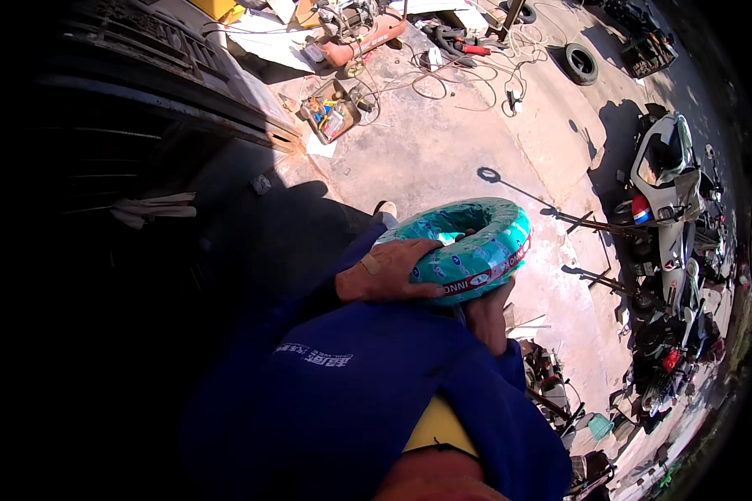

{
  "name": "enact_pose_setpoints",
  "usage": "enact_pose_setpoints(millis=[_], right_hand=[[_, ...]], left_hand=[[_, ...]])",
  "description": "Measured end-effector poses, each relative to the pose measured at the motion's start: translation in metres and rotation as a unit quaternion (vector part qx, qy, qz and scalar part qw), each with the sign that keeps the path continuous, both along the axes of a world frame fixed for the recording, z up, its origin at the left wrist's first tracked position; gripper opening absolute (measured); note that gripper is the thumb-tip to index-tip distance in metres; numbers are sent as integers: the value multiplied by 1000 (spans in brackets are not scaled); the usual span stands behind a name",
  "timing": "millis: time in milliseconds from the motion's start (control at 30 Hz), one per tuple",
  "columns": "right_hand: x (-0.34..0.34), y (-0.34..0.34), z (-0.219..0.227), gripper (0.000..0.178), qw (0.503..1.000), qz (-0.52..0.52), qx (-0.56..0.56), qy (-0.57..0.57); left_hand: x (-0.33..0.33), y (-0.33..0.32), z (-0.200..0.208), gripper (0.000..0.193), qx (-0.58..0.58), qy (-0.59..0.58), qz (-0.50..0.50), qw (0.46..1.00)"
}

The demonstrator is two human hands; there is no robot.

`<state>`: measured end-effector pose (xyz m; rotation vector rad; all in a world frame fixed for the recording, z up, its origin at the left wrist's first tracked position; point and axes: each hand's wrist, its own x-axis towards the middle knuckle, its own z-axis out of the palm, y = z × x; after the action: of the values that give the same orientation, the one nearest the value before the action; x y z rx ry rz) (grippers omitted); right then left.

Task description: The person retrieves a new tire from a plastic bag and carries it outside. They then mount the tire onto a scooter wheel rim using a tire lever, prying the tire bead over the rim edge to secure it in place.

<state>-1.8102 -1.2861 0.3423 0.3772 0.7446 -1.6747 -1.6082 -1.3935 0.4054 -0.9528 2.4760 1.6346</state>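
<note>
A small tyre in teal printed wrapping [464,263] with a red-and-white band round its side is held in front of my body. My left hand [386,269], with a tan strip across its back, grips the tyre's near left side, thumb over the top. My right hand [490,316] supports the near right side from below; its palm is mostly hidden behind the wrapping. What look like fingertips show inside the central hole, so the fingers seem to curl through it. My blue jacket [351,376] fills the area below.
A box of small parts [332,115] stands ahead near a metal frame [200,104]. Beyond lie a red air compressor tank [368,42] and tangled hoses [476,79]. A bare tyre [580,64] lies at far right. Parked motor scooters [670,225] and scattered parts line the right side.
</note>
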Motion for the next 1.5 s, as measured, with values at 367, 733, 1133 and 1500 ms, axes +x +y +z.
enact_pose_setpoints(millis=[367,733,1133,1500], right_hand=[[-8,-159,-16,68,992,-42,104,-54],[-105,-222,7,76,971,-184,151,-27],[-265,-270,4,70,962,-243,115,-54],[-399,-310,6,71,957,-229,101,145]], left_hand=[[-14,-163,-16,92,1,-2,16,1000],[-167,-281,-26,94,67,-15,-143,987],[-344,-314,-9,77,74,44,-116,989],[-513,-382,-22,81,68,13,-178,982]])
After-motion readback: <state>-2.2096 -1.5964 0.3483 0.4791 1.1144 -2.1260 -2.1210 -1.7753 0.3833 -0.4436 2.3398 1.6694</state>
